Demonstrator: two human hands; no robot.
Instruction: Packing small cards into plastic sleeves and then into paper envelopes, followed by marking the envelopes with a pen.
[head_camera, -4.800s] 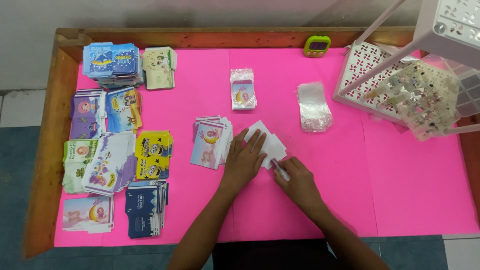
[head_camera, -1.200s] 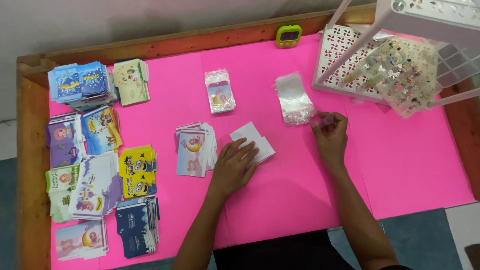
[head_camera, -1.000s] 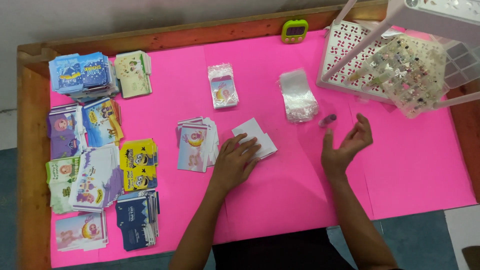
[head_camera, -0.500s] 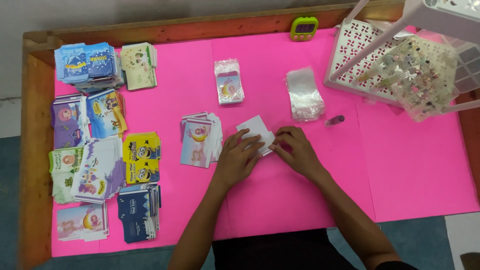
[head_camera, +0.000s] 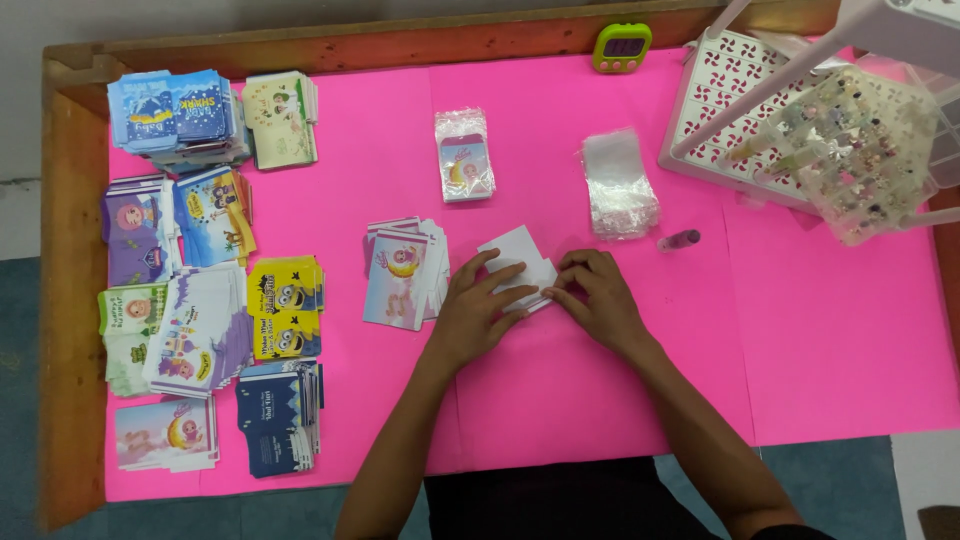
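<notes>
The white card (head_camera: 520, 262) lies flat on the pink worktop (head_camera: 820, 330), near the middle. The left hand (head_camera: 478, 310) rests on top of the card with its fingers spread out flat, so its grip is loose and only presses down. The right hand (head_camera: 598, 300) touches the card's right edge, and its fingertips pinch that edge.

Just left of the card is a small pile of picture cards (head_camera: 403, 274). Behind the card lies 1 card in a clear bag (head_camera: 464, 155). A stack of clear bags (head_camera: 620, 184) sits behind the right hand, and a little purple tube (head_camera: 679, 240) lies near it, apart from both hands. A white rack (head_camera: 790, 110) stands at the far right. Many card piles (head_camera: 205, 270) fill the left side. A green timer (head_camera: 621, 47) sits at the back edge.
</notes>
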